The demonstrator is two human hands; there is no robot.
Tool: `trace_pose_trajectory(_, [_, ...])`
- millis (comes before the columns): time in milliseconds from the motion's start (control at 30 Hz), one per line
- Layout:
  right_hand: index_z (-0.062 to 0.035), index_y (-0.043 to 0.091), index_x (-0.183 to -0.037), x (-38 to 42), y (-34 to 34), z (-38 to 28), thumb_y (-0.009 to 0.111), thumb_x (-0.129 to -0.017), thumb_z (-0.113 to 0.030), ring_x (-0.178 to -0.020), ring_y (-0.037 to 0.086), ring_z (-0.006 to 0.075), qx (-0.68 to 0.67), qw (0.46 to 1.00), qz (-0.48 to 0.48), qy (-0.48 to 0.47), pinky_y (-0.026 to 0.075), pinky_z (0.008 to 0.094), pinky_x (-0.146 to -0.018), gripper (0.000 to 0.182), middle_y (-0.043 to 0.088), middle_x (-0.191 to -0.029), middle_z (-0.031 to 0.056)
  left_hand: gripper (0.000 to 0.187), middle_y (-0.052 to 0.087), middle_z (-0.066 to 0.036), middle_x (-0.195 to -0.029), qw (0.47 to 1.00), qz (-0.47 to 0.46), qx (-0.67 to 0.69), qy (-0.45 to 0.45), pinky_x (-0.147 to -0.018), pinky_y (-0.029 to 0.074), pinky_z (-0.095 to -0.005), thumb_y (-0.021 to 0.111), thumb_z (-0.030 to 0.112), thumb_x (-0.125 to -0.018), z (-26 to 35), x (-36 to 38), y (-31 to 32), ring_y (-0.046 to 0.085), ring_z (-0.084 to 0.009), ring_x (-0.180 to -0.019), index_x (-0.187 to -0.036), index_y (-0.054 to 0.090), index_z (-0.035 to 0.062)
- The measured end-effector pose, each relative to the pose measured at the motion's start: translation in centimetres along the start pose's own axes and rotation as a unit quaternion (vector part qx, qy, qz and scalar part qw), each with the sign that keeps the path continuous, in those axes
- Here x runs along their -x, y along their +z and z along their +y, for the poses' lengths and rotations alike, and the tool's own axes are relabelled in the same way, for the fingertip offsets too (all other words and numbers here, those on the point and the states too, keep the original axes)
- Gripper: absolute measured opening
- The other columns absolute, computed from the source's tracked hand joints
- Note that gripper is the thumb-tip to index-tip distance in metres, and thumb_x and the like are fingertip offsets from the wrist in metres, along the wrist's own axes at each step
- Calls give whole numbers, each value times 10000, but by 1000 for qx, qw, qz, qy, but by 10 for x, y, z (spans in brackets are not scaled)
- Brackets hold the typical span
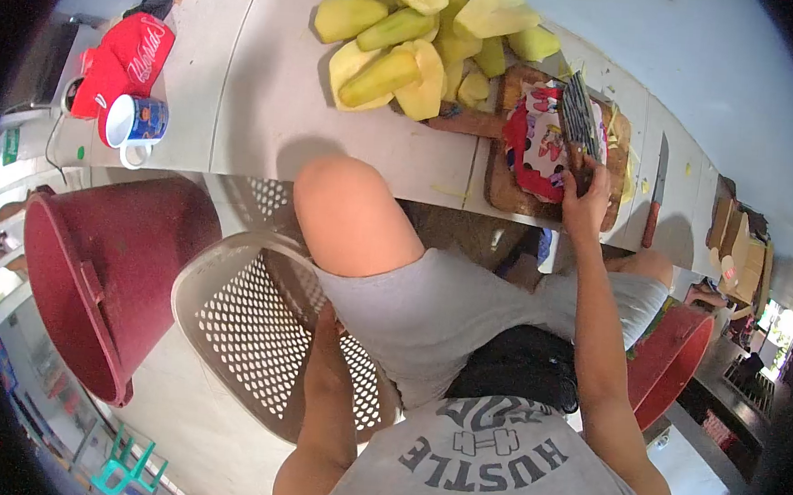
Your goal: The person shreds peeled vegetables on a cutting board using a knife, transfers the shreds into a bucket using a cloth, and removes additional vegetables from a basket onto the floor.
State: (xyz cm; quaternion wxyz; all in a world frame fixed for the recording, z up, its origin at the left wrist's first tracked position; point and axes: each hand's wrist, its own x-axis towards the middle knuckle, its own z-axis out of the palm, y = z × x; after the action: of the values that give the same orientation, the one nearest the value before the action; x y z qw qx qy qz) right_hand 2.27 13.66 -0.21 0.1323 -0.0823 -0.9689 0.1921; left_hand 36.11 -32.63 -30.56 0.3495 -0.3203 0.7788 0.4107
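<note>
My right hand point(587, 200) is closed round the brown handle of a multi-bladed cutter point(582, 118), whose long dark strips run side by side. Under the cutter is a red and white printed cloth point(541, 147), spread on a wooden cutting board point(500, 186). Peeled yellow-green fruit pieces point(389, 75) are heaped on the table just left of the board. Low beside my leg, my left hand point(326, 323) is at the grey-brown perforated plastic basket point(252, 316). Its fingers are mostly hidden, so I cannot see whether it grips the basket.
A knife point(659, 191) lies on the white-tiled table point(270, 85), right of the board. At the left are a mug point(136, 127) and a red cloth item point(131, 63). Large red tubs point(122, 276) stand on both sides below. A green stool point(129, 463) is farther back.
</note>
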Motion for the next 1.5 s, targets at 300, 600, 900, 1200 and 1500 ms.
trace_pose_trajectory(300, [-30, 572, -1222, -1, -4, -2, 739, -857, -158, -1073, 581, 426, -13, 1000, -4, 0, 485, 480, -913, 422, 595, -1133, 218, 756, 632, -177, -1238, 902, -19, 429, -51, -937, 516, -528, 696, 398, -767, 22, 8, -47, 628, -375, -1110, -1402, 485, 45])
trace_pose_trajectory(600, [-54, 579, -1225, 2, -4, -4, 743, -847, -171, -1053, 577, 408, -43, 999, 10, 11, 484, 471, -895, 428, 586, -1135, 206, 774, 625, -179, -1228, 788, 36, 614, 42, -906, 529, -549, 683, 425, -757, 62, 82, -120, 629, -377, -1090, -1397, 486, 38])
trace_pose_trajectory(900, [-64, 591, -1211, 3, -2, -2, 727, -841, -188, -1052, 563, 414, -50, 998, 35, 7, 466, 492, -902, 413, 586, -1105, 200, 793, 617, -181, -1217, 746, 11, 588, 311, -876, 543, -570, 671, 453, -747, 313, 161, -243, 629, -378, -1071, -1392, 486, 30])
trace_pose_trajectory(1200, [-69, 597, -1205, 5, -3, -4, 730, -836, -199, -1041, 565, 405, -41, 998, 49, -7, 472, 500, -883, 413, 573, -1084, 184, 623, 554, -171, -1308, 796, -201, 497, 281, -969, 538, -549, 656, 155, -854, 599, 110, -202, 596, -359, -1172, -1409, 414, 7])
trace_pose_trajectory(1500, [-50, 598, -1190, 3, -6, -6, 741, -836, -188, -1020, 573, 403, -43, 998, 38, -1, 471, 481, -873, 406, 592, -1074, 192, 538, 450, -346, -1387, 769, -84, 526, 354, -1101, 388, -616, 546, 264, -998, 644, 137, -200, 453, -509, -1298, -1432, 402, -21])
